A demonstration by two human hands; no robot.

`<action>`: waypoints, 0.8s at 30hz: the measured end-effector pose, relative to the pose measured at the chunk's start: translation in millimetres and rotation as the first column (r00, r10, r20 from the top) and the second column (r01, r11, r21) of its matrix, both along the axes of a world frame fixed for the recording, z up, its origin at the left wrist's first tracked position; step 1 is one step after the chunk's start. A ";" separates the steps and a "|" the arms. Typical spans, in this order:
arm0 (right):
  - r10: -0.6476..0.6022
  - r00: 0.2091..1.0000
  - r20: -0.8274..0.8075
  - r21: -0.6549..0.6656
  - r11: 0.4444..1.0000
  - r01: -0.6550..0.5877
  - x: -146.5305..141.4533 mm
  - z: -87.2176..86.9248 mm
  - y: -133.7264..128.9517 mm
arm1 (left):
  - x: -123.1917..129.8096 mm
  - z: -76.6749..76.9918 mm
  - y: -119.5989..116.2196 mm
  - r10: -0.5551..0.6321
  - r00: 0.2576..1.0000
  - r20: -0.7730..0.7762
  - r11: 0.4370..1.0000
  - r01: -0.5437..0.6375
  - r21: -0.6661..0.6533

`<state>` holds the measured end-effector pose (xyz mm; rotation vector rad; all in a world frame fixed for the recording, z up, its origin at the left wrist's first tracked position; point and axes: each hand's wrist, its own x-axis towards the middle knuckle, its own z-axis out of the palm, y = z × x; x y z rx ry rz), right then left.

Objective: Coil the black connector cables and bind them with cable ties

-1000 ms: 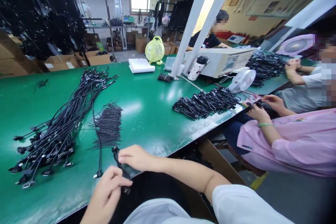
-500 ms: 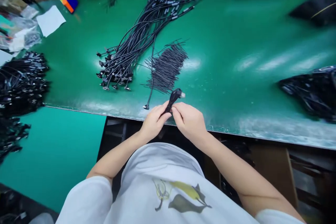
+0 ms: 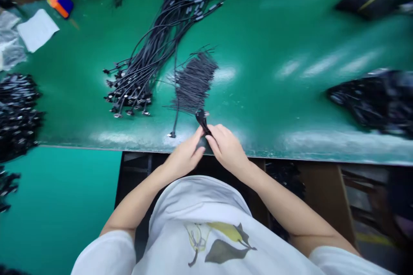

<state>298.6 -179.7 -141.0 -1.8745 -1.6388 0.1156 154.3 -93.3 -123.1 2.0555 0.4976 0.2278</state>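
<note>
Head cam looks down on a green work table (image 3: 274,30), w/ the person's arms reaching in from the bottom over a white T-shirt (image 3: 193,223) w/ a leaf print. Both hands meet at the table's near edge around a black cable plug (image 3: 201,117). R hand (image 3: 227,148) is clenched on it, fingers curled round the lower part, tip of the plug poking out above. L hand (image 3: 182,157) is right beside it, fingers against the dark lower part; can't tell if it's gripping or just steadying.

Just above the hands is a patch of short thin black wires (image 3: 193,81), its lower edge near the plug. One long black cable (image 3: 175,94) runs down the patch's left side to a small metal connector (image 3: 171,135), close to L hand. Further left is a big bundle of black cables (image 3: 145,64), well apart from the hands. Black cable heap (image 3: 17,116) at far left, blurred black heap (image 3: 371,99) at right. Top left: white paper sheet (image 3: 38,30), orange-and-blue block (image 3: 60,3).
</note>
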 end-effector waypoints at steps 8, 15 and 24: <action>-0.596 0.748 0.292 0.095 0.797 0.597 182.9 6.2 -83.8 | -32.5 -3.1 45.0 0.358 0.914 -0.190 0.797 -0.193 0.573; -0.860 0.363 0.360 0.180 0.445 0.877 318.7 34.1 -158.4 | -30.5 -2.1 55.6 0.419 0.863 -0.281 0.903 -0.365 0.225; -0.197 0.968 0.158 0.141 0.974 0.176 154.5 52.5 -27.7 | -16.9 44.2 58.7 0.447 0.894 -0.004 0.642 -0.325 -0.694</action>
